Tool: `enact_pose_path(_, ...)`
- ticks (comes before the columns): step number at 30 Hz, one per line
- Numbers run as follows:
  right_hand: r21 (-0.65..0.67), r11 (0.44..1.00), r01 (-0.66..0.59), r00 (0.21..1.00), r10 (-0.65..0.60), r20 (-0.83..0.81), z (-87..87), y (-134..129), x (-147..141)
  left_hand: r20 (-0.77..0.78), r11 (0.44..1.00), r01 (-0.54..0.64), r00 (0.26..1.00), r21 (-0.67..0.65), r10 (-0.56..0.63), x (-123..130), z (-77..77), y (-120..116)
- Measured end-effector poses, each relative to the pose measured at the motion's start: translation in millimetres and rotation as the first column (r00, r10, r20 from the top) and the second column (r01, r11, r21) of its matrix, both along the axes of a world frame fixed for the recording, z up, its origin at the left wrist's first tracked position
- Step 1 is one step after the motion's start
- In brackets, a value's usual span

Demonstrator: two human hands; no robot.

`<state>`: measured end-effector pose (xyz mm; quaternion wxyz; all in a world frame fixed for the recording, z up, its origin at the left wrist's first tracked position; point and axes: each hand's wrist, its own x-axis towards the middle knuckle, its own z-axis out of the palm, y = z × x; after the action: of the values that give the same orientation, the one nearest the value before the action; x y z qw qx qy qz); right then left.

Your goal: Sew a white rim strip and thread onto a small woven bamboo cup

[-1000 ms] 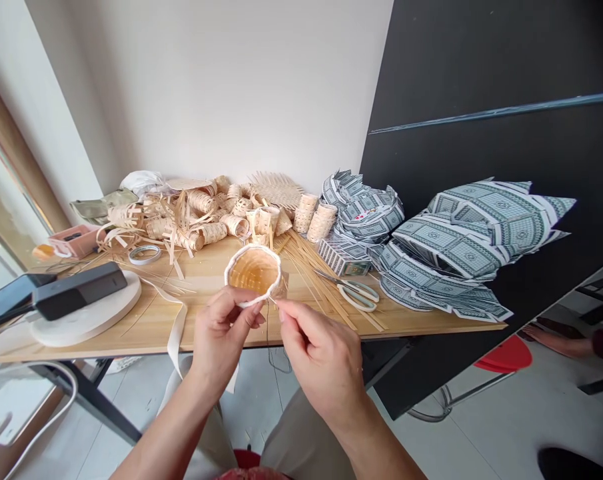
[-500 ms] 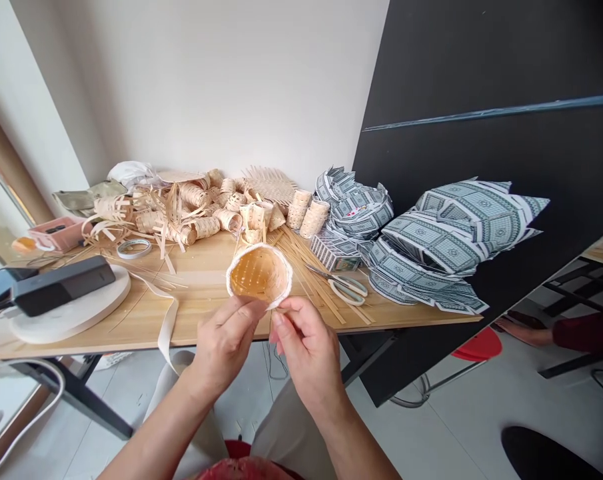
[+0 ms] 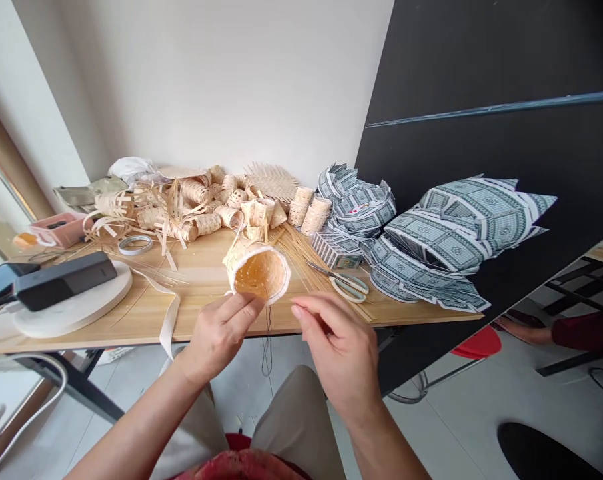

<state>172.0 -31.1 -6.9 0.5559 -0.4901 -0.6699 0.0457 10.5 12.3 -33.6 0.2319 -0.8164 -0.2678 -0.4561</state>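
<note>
A small woven basket (image 3: pixel 261 275) with a white-wrapped rim is tipped so its mouth faces me, over the table's front edge. Pinching the lower left of that rim is my left hand (image 3: pixel 221 333). A dark thread (image 3: pixel 266 357) hangs down below the rim in loops. My right hand (image 3: pixel 338 347) is off to the right of the basket, apart from it, thumb and forefinger pressed together; anything between them is too small to make out.
Woven tubes and loose strips (image 3: pixel 181 207) pile along the wall. Scissors (image 3: pixel 348 287), folded patterned card pieces (image 3: pixel 431 233) and thin sticks (image 3: pixel 301 257) lie on the right. On the left are a tape roll (image 3: pixel 135 245) and a black device (image 3: pixel 66 280) on a round white board (image 3: pixel 81 313).
My right hand has moved from the basket rim out to the right. The basket has tilted, showing more of its left outer side. My left hand has kept its grip on the rim.
</note>
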Motion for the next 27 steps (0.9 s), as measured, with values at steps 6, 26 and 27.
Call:
enact_pose_path(6,-0.083,0.991,0.103,0.886,-0.054,0.460,19.7,9,-5,-0.156,0.998,0.060,0.986,-0.034,-0.065,2,-0.5,0)
enact_pose_path(26,0.041,0.946,-0.320,0.532,0.216,-0.819,57.8,29,69,0.607,0.117,0.620,0.784,-0.776,-0.131,-6,33.0,-7)
enact_pose_path(27,0.024,0.967,-0.253,0.522,0.158,-0.838,59.0,31,78,0.623,0.058,0.628,0.777,-0.776,-0.089,-6,34.1,-7)
